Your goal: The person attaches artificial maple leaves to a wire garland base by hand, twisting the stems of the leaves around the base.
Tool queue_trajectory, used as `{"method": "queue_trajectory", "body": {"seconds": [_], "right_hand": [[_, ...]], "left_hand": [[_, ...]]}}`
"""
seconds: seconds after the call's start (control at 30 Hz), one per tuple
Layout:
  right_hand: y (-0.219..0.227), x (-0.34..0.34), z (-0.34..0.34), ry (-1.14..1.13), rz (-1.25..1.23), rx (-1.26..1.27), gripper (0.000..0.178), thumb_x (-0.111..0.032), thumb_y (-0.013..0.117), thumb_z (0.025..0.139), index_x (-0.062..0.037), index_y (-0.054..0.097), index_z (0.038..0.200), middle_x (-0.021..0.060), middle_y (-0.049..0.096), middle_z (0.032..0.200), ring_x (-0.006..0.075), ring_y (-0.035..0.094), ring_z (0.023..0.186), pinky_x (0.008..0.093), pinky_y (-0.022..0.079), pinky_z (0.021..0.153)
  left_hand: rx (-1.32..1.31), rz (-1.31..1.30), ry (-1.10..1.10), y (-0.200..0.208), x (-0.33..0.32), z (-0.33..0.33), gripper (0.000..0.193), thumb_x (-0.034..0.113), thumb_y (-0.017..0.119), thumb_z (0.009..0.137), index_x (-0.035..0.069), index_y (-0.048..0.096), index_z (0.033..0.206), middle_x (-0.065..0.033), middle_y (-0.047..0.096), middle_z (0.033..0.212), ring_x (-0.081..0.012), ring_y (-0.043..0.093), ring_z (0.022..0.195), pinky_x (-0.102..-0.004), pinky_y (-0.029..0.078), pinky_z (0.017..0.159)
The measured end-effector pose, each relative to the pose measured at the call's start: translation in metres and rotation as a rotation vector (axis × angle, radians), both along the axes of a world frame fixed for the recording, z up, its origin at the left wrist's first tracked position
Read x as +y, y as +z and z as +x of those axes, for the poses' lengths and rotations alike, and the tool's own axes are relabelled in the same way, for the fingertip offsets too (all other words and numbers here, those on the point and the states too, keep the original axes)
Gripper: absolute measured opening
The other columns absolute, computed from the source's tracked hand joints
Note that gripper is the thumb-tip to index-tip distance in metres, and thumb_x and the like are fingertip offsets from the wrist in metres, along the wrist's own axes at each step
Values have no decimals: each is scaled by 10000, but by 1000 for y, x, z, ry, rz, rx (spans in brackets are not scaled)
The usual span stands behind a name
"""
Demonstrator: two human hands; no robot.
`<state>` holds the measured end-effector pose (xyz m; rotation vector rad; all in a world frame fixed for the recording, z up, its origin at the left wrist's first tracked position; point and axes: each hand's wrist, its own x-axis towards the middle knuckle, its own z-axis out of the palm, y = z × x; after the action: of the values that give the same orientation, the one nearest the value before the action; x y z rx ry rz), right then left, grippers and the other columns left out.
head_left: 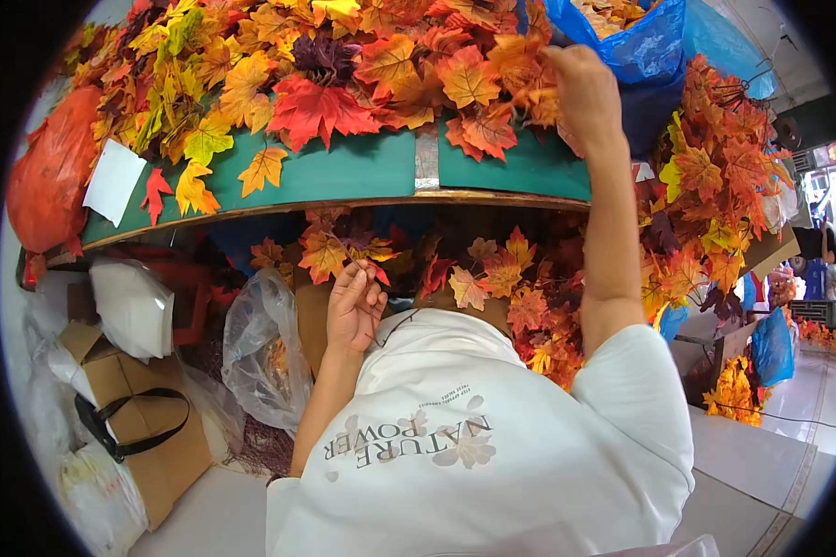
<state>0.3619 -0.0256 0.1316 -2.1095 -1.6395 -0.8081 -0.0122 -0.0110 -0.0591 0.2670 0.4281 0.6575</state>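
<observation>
Low in front of my shirt, my left hand (351, 311) pinches the thin stem of an artificial maple leaf sprig (324, 256), its orange and yellow leaves spreading above the fingers. My right hand (585, 93) is raised at the far right of the green table (344, 176), beside a blue plastic bag (655, 46). Its fingers are curled at the edge of the orange leaves (520, 65); what they grip is hidden. A big heap of artificial maple leaves (246, 88) in red, orange, yellow and dark purple covers the tabletop.
On the left hang a red plastic bag (56, 176) and a white card (114, 183). Below are a cardboard box (149, 436) with a black strap and a clear plastic bag (265, 343). More leaf bunches (715, 186) hang at right. Leaves (528, 311) also lie under the table edge.
</observation>
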Motion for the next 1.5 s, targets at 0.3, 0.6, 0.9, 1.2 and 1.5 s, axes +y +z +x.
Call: {"method": "queue_trajectory", "body": {"seconds": [0.3,0.6,0.9,1.2,1.5], "right_hand": [[-6,67,40,338,-96,174,215,-90,635,797,-49,634,1008,146,629,913,313,620,810,351,495,704],[-14,77,35,489,-145,442,210,-45,570,798,-10,632,996,169,628,873,324,611,804,373,496,710],[31,-2,-21,628,233,-179,152,4,622,752,-25,629,901,102,628,850,265,624,763,337,522,663],[-52,-49,-14,579,-230,-465,366,-56,596,706,-49,573,1071,100,501,1092,234,572,908,317,509,696],[-1,-7,-47,505,30,-149,203,-30,635,765,-33,601,965,89,587,905,246,601,839,323,509,712]], "left_hand": [[19,-15,-45,-2,-1,3,145,77,532,906,54,552,1047,-22,569,885,-81,533,615,-248,529,627],[72,-51,-41,3,-5,-3,147,63,531,901,62,553,1046,-16,577,874,-79,526,611,-240,511,612],[52,-69,-27,-2,-2,-6,162,64,530,902,57,555,1061,-15,574,870,-80,534,619,-246,535,618],[99,-88,-59,1,-1,-5,136,74,537,901,66,552,1035,-2,561,863,-77,531,617,-241,511,613],[100,-72,-41,2,-5,-4,129,69,550,891,61,568,1019,-20,599,852,-87,530,604,-243,484,584]]}}
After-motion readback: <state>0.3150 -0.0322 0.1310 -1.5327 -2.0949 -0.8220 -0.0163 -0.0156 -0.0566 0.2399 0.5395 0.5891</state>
